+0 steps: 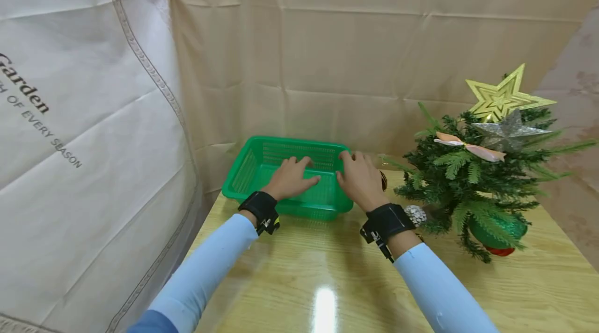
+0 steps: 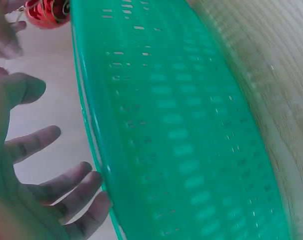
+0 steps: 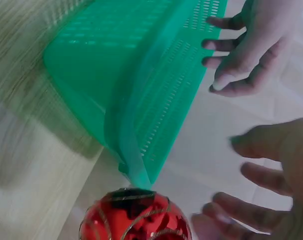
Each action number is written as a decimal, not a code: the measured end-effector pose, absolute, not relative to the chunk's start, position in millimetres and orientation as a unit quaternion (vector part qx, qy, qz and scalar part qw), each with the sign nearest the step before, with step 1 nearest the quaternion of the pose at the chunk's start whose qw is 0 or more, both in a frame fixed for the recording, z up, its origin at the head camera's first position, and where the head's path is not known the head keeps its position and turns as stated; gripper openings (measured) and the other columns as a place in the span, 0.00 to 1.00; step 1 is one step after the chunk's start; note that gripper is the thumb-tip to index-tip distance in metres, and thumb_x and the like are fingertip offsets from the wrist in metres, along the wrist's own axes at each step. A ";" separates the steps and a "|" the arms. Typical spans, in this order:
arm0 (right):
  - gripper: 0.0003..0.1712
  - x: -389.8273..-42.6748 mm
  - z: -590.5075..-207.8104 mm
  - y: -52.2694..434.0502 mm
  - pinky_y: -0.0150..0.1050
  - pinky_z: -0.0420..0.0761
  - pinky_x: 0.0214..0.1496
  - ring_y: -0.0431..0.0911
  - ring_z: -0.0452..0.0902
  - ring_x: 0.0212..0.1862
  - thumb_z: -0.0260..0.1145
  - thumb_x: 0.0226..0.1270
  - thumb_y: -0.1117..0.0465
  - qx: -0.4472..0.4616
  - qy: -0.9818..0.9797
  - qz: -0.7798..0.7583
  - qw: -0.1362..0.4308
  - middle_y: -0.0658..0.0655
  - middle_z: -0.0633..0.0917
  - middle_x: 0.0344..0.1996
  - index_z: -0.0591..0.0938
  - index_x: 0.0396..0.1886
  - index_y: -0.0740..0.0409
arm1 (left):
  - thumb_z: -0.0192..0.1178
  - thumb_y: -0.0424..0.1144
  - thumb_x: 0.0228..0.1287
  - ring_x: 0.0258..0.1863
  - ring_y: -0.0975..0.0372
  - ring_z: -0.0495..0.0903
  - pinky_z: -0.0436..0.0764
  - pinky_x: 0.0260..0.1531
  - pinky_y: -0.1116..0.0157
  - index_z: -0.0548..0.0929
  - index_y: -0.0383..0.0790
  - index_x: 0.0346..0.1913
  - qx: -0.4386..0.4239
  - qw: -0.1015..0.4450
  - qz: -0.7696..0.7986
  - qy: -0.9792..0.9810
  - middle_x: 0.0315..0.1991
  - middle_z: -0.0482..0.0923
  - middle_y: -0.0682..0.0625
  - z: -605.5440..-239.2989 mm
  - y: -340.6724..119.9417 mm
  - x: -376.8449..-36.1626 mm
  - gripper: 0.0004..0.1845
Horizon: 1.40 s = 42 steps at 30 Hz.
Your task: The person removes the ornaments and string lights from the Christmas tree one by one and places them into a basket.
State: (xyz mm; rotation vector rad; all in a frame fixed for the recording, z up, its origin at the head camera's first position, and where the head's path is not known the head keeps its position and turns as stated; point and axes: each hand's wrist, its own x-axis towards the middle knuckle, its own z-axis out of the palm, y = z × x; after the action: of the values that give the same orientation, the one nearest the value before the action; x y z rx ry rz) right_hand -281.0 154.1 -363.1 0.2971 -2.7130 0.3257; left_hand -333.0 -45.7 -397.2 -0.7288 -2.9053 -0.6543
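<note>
A green plastic basket (image 1: 248, 171) with slotted walls sits on the wooden table. Over its front half hovers my left hand (image 1: 291, 179), fingers spread and loosely bent; in the left wrist view its lower fingertips (image 2: 99, 205) are right at the rim. My right hand (image 1: 362, 179) is at the basket's right end, fingers relaxed, nothing held. Beside that end, a red ball ornament (image 3: 136, 215) with gold lines shows in the right wrist view, below the right hand's fingers. From the head view the right hand mostly hides this ornament.
To the right stands a small Christmas tree (image 1: 468, 182) with a gold star (image 1: 503, 96), a silver star (image 1: 510, 132), a ribbon bow (image 1: 472, 151) and a green ball (image 1: 498, 231). A whitish pinecone (image 1: 415, 214) is near the right wrist. Cloth (image 1: 327, 62) hangs behind the table.
</note>
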 end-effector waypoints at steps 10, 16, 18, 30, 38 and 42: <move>0.12 -258.9 -333.5 182.9 0.49 0.75 0.27 0.56 0.74 0.32 0.56 0.70 0.62 0.082 -0.925 0.178 0.324 0.64 0.77 0.42 0.79 0.49 0.61 | 0.55 0.47 0.71 0.35 0.64 0.76 0.75 0.35 0.64 0.82 0.47 0.43 -0.272 0.069 -0.407 -0.869 0.37 0.79 0.55 -389.8 -14.4 -319.1 0.10; 0.13 -247.4 -320.9 201.2 0.52 0.75 0.26 0.59 0.73 0.27 0.57 0.66 0.70 0.059 -0.936 0.157 0.311 0.69 0.75 0.41 0.80 0.48 0.68 | 0.57 0.44 0.70 0.34 0.66 0.75 0.74 0.36 0.67 0.82 0.46 0.42 -0.307 0.088 -0.441 -0.839 0.37 0.79 0.56 -389.5 11.8 -312.3 0.07; 0.13 -245.3 -320.5 205.8 0.51 0.76 0.26 0.60 0.74 0.28 0.57 0.66 0.70 0.048 -0.945 0.154 0.283 0.70 0.74 0.43 0.80 0.48 0.69 | 0.58 0.44 0.69 0.33 0.67 0.75 0.74 0.35 0.68 0.82 0.46 0.42 -0.313 0.090 -0.442 -0.836 0.37 0.79 0.57 -391.4 22.1 -310.6 0.08; 0.09 -245.3 -323.1 217.8 0.51 0.77 0.26 0.60 0.75 0.28 0.62 0.66 0.67 0.045 -0.969 0.130 0.205 0.70 0.74 0.40 0.82 0.42 0.69 | 0.60 0.49 0.67 0.29 0.68 0.73 0.73 0.27 0.71 0.85 0.46 0.49 -0.316 0.122 -0.437 -0.833 0.37 0.78 0.57 -399.0 72.1 -313.8 0.15; 0.09 -247.8 -327.3 221.4 0.50 0.78 0.27 0.60 0.76 0.30 0.64 0.65 0.68 0.045 -0.968 0.131 0.210 0.70 0.75 0.43 0.83 0.44 0.65 | 0.62 0.48 0.65 0.28 0.68 0.72 0.70 0.25 0.73 0.86 0.47 0.47 -0.319 0.148 -0.421 -0.836 0.33 0.77 0.55 -404.7 86.9 -315.9 0.13; 0.08 -248.1 -330.7 224.4 0.49 0.77 0.25 0.58 0.75 0.27 0.66 0.63 0.66 0.042 -0.965 0.125 0.228 0.68 0.74 0.43 0.82 0.41 0.63 | 0.63 0.48 0.63 0.26 0.68 0.72 0.70 0.23 0.73 0.85 0.47 0.45 -0.302 0.169 -0.440 -0.828 0.32 0.77 0.55 -407.0 93.2 -320.7 0.12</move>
State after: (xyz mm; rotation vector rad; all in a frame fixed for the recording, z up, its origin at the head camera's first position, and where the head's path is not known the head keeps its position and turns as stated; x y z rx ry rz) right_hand -248.1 224.4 -330.7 0.1147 -2.6562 0.3435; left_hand -320.7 93.2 -407.0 -0.8598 -2.3548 -1.2515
